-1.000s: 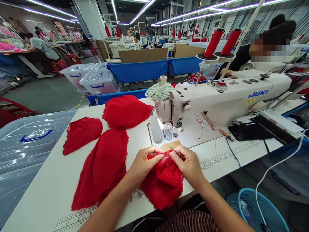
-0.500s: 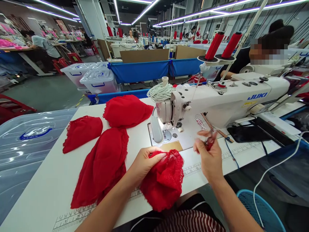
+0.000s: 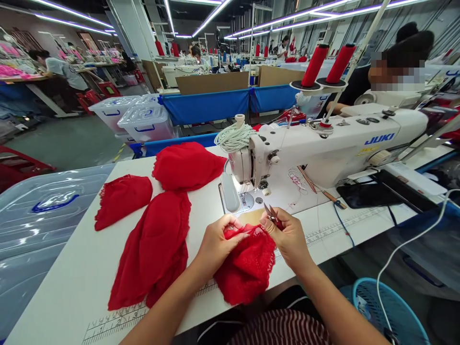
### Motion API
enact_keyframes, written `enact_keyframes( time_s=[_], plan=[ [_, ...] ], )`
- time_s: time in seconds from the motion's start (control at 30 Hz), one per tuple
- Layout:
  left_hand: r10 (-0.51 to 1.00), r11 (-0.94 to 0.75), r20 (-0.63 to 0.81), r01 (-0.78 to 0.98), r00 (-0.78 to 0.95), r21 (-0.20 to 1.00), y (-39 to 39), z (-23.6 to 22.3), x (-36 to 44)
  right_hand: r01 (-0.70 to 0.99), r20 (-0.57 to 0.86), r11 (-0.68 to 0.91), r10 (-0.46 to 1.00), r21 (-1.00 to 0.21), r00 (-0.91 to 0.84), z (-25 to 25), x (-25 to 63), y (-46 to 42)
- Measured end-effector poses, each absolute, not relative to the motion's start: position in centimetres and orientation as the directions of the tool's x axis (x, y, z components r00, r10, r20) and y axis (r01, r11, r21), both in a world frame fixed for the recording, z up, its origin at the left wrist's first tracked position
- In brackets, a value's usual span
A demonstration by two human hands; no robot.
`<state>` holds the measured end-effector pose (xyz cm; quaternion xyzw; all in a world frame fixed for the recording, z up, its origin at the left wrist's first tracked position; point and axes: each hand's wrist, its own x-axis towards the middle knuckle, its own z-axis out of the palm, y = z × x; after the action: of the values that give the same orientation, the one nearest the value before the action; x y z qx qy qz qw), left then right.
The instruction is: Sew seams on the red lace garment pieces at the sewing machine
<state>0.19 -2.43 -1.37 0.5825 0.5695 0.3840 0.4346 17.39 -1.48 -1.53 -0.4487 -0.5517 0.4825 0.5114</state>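
My left hand (image 3: pixel 215 242) pinches the top edge of a red lace piece (image 3: pixel 247 268) that hangs over the front edge of the white sewing table (image 3: pixel 72 282). My right hand (image 3: pixel 289 237) is closed on small red-handled thread snips (image 3: pixel 273 216), blades pointing up and left, just right of the lace edge. Both hands sit in front of the needle plate of the white JUKI sewing machine (image 3: pixel 323 143).
Three stacks of red lace pieces (image 3: pixel 154 244) (image 3: pixel 122 196) (image 3: pixel 187 165) lie on the table's left half. Clear plastic bins (image 3: pixel 36 211) stand at far left. A blue basket (image 3: pixel 388 306) sits lower right. A black tablet (image 3: pixel 362 194) lies right; another person works behind the machine.
My right hand swung out to the right, took up the snips, and has come back to the lace edge. My left hand kept its pinch on the lace.
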Motion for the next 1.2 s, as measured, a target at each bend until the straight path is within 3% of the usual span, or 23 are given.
enact_keyframes(
  time_s=[0.1,0.23,0.5,0.63,0.73,0.83,0.93,1.03,1.1,1.2],
  plan=[
    [0.997,-0.016,-0.012,0.341,0.080,0.940,-2.3,-1.6,0.0,-0.187,0.123,0.098,0.984,-0.977,-0.129,-1.7,17.2,-1.5],
    [0.990,-0.063,0.012,0.374,0.138,0.925,-2.1,-2.0,-0.3,-0.416,0.087,0.075,0.996,-0.906,-0.010,-1.1,17.1,-1.1],
    [0.998,0.057,-0.065,0.364,0.010,0.930,-2.1,-1.5,-0.3,-0.505,0.126,0.142,0.990,-0.851,0.065,0.8,20.5,-0.9],
    [0.988,0.017,-0.066,0.330,0.138,0.944,-2.3,-1.2,-0.4,-0.471,0.130,0.153,0.988,-0.869,0.081,1.2,21.4,-1.6],
    [0.978,-0.114,0.035,0.387,0.205,0.915,-2.6,-0.9,-0.4,-0.464,0.191,0.165,0.981,-0.871,-0.010,1.4,21.4,-2.8],
    [0.971,-0.236,0.199,0.421,0.130,0.876,-2.9,-0.5,-0.4,-0.448,0.266,0.122,0.924,-0.886,-0.275,1.5,21.5,-4.1],
    [0.994,-0.114,0.110,0.279,0.030,0.954,-3.0,0.2,-0.6,-0.306,0.240,0.087,0.827,-0.948,-0.508,1.5,21.5,-4.5],
    [0.995,0.096,-0.096,0.019,-0.012,0.995,-2.8,0.6,-1.1,0.081,0.172,0.248,0.839,-0.965,-0.517,1.3,20.7,-3.7],
    [0.984,0.178,-0.178,-0.143,0.019,0.973,-2.7,0.7,-1.4,0.379,0.197,0.388,0.870,-0.840,-0.452,1.0,19.7,-2.9],
    [0.972,0.234,-0.224,-0.263,0.068,0.936,-2.6,0.8,-1.5,0.624,0.283,0.499,0.864,-0.602,-0.417,0.3,18.2,-2.1]
  ],
)
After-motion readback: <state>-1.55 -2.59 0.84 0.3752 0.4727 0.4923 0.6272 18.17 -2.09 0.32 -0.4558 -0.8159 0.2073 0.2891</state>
